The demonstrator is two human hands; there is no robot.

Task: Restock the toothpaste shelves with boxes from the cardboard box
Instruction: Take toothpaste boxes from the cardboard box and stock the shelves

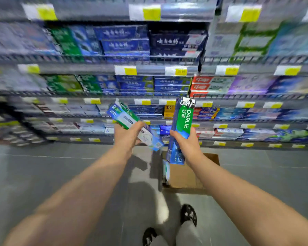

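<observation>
Green and blue packs fill both hands. The right hand (186,145) grips a Darlie box (182,121) upright by its lower half. The left hand (126,134) curls round a tilted pack (122,115), possibly two stacked, since blur merges the edges. Both are held in the air before the toothpaste shelves (149,70), above the cardboard box (183,176) on the floor.

The step in hand looks like carrying stock to its facing. To do it well, find the matching row first; the green cartons (64,84) on the mid-left shelf seem the likeliest. Then turn each pack flat with its label outward, lift it over the wire rail and slide it home, one hand at a time.

Much is hard to read. The price tags and most shelf stock are smeared, so no gap shows. The right forearm and the Darlie box cover most of the cardboard box's inside. Only a pale pack (166,172) shows at its left wall.
</observation>
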